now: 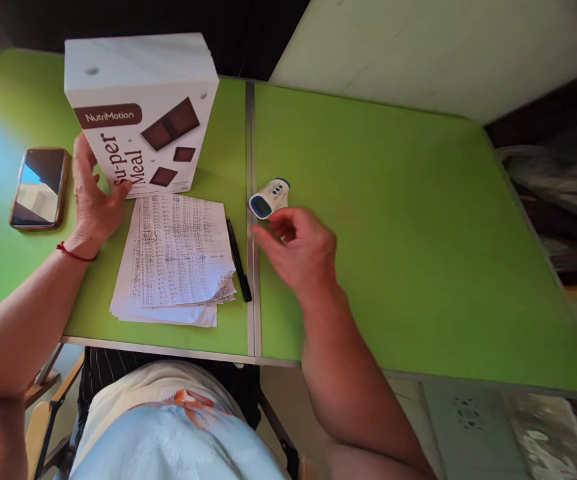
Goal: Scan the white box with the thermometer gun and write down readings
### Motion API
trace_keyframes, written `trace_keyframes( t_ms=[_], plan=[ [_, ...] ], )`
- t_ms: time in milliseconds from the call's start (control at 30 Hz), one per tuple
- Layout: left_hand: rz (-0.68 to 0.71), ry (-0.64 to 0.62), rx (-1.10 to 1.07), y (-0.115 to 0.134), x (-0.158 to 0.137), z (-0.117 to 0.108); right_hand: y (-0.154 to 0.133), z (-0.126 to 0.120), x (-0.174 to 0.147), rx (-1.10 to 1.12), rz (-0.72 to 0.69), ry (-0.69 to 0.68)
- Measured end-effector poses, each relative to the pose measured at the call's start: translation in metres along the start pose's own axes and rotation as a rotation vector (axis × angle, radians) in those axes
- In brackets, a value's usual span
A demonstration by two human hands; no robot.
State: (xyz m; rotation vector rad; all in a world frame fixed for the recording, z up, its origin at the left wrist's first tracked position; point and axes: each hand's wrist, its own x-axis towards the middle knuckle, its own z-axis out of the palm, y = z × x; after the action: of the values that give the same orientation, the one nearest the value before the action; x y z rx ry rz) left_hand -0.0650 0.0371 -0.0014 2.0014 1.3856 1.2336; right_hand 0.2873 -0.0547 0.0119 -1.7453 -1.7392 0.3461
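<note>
My left hand (93,203) grips the lower left edge of a white box (163,170), its thumb on the front and its fingers behind. Printed on the box are "NutriMotion" and pictures of brown bars; it stands upright, leaning a little. On the right, my right hand (305,247) is beside a white and blue handheld thermometer (271,198) lying by the table seam. Its thumb and forefinger are apart, loosely curved, with nothing seen between them. The forefinger is close to the thermometer; whether it touches cannot be made out.
A stack of handwritten papers (178,267) lies in front of the box, with a black pen (239,260) along its right side. A phone (41,189) rests face up at the left. The green table (418,233) has a metal seam (252,320) and meets a pale wall behind.
</note>
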Motion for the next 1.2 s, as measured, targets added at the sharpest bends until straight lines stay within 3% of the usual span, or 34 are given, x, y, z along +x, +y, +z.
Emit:
trace_keyframes(
  t_ms=[67, 133, 200, 300, 400, 500, 833, 1067, 1200],
  plan=[
    [0.002, 0.326, 0.145, 0.022, -0.005, -0.001, -0.009, 0.003, -0.007, 0.047, -0.021, -0.144],
    [0.140, 0.421, 0.283, 0.048, -0.011, 0.000, -0.014, 0.005, -0.011, 0.019, -0.042, -0.225],
    [0.298, 0.439, 0.366, 0.072, -0.019, 0.003, -0.015, 0.006, -0.012, 0.006, -0.049, -0.238],
    [0.451, 0.075, 0.316, 0.094, -0.032, 0.012, -0.013, 0.002, -0.009, 0.119, -0.039, -0.196],
    [0.473, -0.336, 0.261, 0.096, -0.044, 0.025, -0.014, -0.004, -0.005, 0.355, -0.042, -0.088],
    [0.513, -0.520, 0.261, 0.092, -0.052, 0.034, -0.018, -0.002, -0.003, 0.548, -0.022, -0.011],
    [0.493, -0.594, 0.424, 0.089, -0.060, 0.039, -0.022, 0.040, -0.017, 0.887, -0.008, 0.080],
    [0.430, -0.658, 0.436, 0.090, -0.057, 0.036, -0.027, 0.041, -0.019, 0.628, -0.028, 0.085],
    [0.464, -0.659, 0.476, 0.091, -0.057, 0.036, -0.026, 0.040, -0.020, 0.558, -0.121, 0.067]
  ],
)
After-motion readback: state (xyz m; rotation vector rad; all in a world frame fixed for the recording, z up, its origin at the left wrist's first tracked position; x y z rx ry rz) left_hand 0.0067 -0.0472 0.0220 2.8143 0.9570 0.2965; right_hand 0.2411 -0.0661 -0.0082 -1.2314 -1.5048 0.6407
